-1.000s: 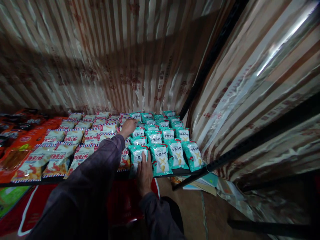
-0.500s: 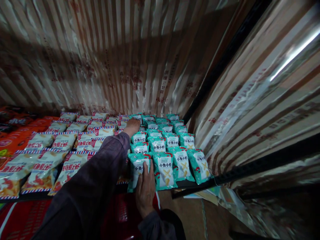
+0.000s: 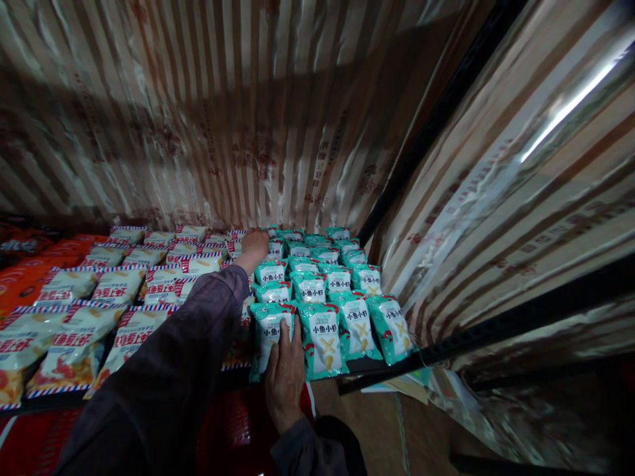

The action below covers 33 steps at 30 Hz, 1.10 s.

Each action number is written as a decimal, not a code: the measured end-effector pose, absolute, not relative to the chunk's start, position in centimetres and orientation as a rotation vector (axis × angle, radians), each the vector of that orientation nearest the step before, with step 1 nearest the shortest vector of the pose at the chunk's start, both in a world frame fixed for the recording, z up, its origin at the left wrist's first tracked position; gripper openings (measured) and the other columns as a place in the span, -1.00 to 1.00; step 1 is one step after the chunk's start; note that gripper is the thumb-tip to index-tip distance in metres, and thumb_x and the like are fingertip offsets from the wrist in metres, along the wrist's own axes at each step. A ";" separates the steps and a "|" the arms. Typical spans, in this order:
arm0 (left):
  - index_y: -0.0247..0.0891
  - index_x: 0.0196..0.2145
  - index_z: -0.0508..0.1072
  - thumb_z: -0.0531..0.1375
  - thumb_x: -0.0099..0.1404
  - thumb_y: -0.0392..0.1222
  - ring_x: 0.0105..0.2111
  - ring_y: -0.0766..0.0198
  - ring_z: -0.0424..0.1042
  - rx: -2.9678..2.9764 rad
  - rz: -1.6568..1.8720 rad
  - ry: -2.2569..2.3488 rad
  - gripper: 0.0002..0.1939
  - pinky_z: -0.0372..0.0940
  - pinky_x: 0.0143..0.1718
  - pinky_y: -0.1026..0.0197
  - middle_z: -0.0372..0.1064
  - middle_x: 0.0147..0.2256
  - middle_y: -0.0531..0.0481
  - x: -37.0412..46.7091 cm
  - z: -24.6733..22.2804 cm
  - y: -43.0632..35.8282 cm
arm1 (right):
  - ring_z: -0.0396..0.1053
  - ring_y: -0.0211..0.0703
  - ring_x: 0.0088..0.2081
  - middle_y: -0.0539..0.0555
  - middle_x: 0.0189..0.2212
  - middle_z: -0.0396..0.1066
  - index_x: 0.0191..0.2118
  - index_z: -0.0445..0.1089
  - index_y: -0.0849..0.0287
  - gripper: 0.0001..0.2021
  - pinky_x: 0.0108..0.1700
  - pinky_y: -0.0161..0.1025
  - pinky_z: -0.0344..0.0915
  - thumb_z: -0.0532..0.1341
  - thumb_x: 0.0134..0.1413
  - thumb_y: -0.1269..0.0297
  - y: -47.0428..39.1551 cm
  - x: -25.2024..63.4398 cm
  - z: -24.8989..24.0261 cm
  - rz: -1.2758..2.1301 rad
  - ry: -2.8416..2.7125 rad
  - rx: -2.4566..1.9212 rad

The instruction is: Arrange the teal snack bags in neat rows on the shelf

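Rows of teal snack bags stand on a dark shelf. My left hand reaches to the back of the leftmost teal row, beside the white-and-red snack bags; its fingertips are hidden behind the hand. At the front, my right hand rests its fingers on the front-left teal bag, its palm below the shelf edge. The fingers of this hand are stretched out, lying against the bag.
Orange bags lie at the far left. Striped plastic-wrapped stacks rise behind the shelf and at the right. A black shelf post slants at the right. Red packaging is below.
My left hand has shifted slightly back and left at the rear of the row. My right hand stays on the front teal bag. The view has shifted a little.
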<state>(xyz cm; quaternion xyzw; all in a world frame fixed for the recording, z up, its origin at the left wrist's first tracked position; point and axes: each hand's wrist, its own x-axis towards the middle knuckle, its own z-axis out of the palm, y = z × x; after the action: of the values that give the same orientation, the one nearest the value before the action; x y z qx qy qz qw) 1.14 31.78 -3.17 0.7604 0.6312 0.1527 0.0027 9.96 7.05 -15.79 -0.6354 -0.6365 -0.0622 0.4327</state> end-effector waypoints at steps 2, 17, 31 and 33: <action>-0.43 -0.11 0.45 -0.07 0.24 -0.45 0.00 0.02 0.32 2.383 0.530 2.003 -0.63 0.29 -0.08 0.06 0.38 -0.13 -0.35 0.9 -3.2 31.3 | 0.09 0.12 0.23 0.30 0.29 -0.05 0.31 -0.06 0.12 -0.53 0.04 0.08 0.24 -0.09 0.32 0.29 7.1 9.9 -15.8 -0.156 -1.580 -1.602; -0.51 0.10 0.28 -0.08 0.37 -0.12 0.21 -0.04 0.10 2.176 0.808 1.923 -0.51 0.06 0.20 -0.03 0.16 0.16 -0.41 1.0 -4.5 20.4 | 0.02 0.12 0.27 0.31 0.29 -0.06 0.31 -0.04 0.16 -0.53 0.09 0.09 0.21 -0.15 0.33 0.26 7.6 9.7 -15.3 -0.105 -1.561 -1.574; -0.31 0.31 -0.10 -0.15 0.40 -0.07 0.32 0.14 -0.23 1.635 1.659 1.549 -0.42 -0.16 0.31 -0.02 -0.22 0.33 -0.21 5.0 -13.1 7.4 | -0.07 -0.03 0.31 0.23 0.32 -0.14 0.33 -0.16 0.08 -0.48 0.19 0.03 0.14 -0.10 0.32 0.18 8.0 11.3 -16.5 0.091 -1.598 -1.439; -0.31 0.31 -0.11 -0.17 0.40 -0.05 0.32 0.16 -0.20 1.563 1.640 1.522 -0.42 -0.13 0.30 0.02 -0.20 0.32 -0.21 5.1 -12.9 7.8 | -0.08 -0.06 0.31 0.23 0.31 -0.08 0.32 -0.12 0.10 -0.50 0.20 0.02 0.14 -0.13 0.32 0.20 8.0 11.6 -16.2 0.114 -1.598 -1.411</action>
<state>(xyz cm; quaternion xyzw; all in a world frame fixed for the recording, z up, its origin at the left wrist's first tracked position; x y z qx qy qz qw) 5.09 7.79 -12.87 0.5606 0.5459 0.5881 0.2046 11.55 8.03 -16.17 -0.5791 -0.6555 0.0467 0.4824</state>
